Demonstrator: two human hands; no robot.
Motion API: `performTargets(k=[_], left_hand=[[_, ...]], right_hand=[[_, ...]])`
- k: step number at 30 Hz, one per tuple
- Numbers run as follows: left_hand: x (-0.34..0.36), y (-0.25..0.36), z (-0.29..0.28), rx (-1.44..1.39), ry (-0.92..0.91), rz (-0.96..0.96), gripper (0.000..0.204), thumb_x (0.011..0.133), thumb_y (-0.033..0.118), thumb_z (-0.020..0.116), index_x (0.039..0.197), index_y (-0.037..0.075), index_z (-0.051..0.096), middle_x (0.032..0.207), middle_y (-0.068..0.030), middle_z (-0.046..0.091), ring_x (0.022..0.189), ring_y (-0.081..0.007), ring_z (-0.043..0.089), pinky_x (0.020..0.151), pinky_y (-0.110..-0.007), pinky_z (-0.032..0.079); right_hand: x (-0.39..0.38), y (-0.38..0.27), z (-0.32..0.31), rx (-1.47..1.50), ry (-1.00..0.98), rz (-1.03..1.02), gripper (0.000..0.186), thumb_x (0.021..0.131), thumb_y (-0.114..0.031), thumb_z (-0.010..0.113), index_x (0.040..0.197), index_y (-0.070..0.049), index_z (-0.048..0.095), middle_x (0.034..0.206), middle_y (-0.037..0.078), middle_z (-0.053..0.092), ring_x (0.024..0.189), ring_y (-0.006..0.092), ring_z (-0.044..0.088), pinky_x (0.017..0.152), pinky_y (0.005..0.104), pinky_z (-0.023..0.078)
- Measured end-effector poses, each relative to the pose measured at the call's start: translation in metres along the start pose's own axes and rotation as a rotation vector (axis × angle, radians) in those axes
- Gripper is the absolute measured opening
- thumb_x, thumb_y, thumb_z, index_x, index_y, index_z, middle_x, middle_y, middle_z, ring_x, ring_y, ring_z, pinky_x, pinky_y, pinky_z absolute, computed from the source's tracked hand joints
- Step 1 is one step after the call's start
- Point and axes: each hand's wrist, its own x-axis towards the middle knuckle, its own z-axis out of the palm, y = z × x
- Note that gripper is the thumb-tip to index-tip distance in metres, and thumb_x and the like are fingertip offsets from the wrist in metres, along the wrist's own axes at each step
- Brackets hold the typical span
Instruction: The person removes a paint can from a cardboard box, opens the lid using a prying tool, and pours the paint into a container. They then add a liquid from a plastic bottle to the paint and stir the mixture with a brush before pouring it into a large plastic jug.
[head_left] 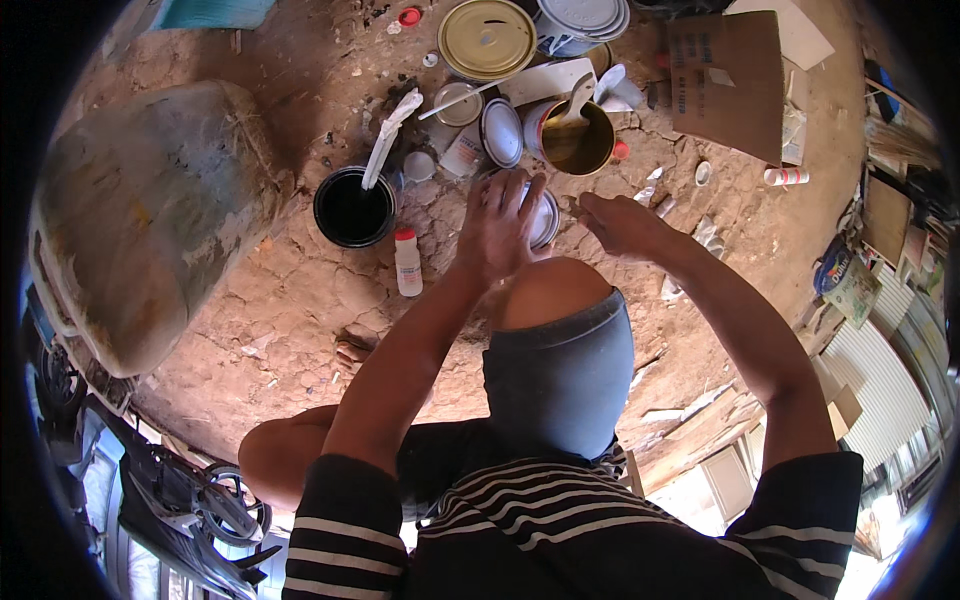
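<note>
My left hand is closed over a small tin with a silvery lid, held just beyond my raised knee. The hand hides much of the tin. Just right of the tin is my right hand, its fingers curled together toward the lid; whatever they pinch is too small to make out. A white bottle with a red cap stands left of my left hand. Beyond the hands, a paintbrush rests in an open paint can. An open black tub of dark liquid holds a whitish-covered stick.
Large lidded cans stand at the far side. A cardboard box is at the far right, and a big worn, stained container at the left. Small scraps lie on cracked earth. A motorcycle is at lower left.
</note>
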Motion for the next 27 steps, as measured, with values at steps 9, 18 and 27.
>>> performTargets(k=[9,18,27], left_hand=[[-0.003,-0.001,0.004,0.086,-0.016,-0.029,0.098,0.068,0.062,0.078,0.145,0.008,0.049,0.141,-0.0137,0.048,0.133,-0.0310,0.042,0.113,-0.050,0.031],[-0.004,0.002,0.002,-0.012,0.127,0.009,0.094,0.060,0.048,0.083,0.139,0.008,0.052,0.133,-0.0126,0.052,0.125,-0.0306,0.050,0.103,-0.050,0.041],[0.003,-0.004,0.005,-0.025,0.120,0.013,0.094,0.059,0.048,0.084,0.139,0.010,0.052,0.135,-0.0128,0.052,0.126,-0.0310,0.050,0.105,-0.051,0.038]], right_hand=[[-0.005,-0.046,0.008,-0.169,0.105,0.194,0.020,0.099,-0.023,0.057,0.108,-0.005,0.055,0.091,0.023,0.071,0.088,0.0457,0.069,0.078,0.0564,0.054],[0.017,0.020,-0.010,-0.097,-0.056,-0.235,0.032,0.104,-0.042,0.052,0.112,-0.012,0.056,0.085,0.020,0.068,0.086,0.0401,0.068,0.074,0.0511,0.053],[-0.012,-0.010,0.016,-0.002,0.241,0.091,0.026,0.105,-0.035,0.049,0.108,-0.009,0.051,0.076,0.026,0.067,0.077,0.0487,0.067,0.067,0.0598,0.050]])
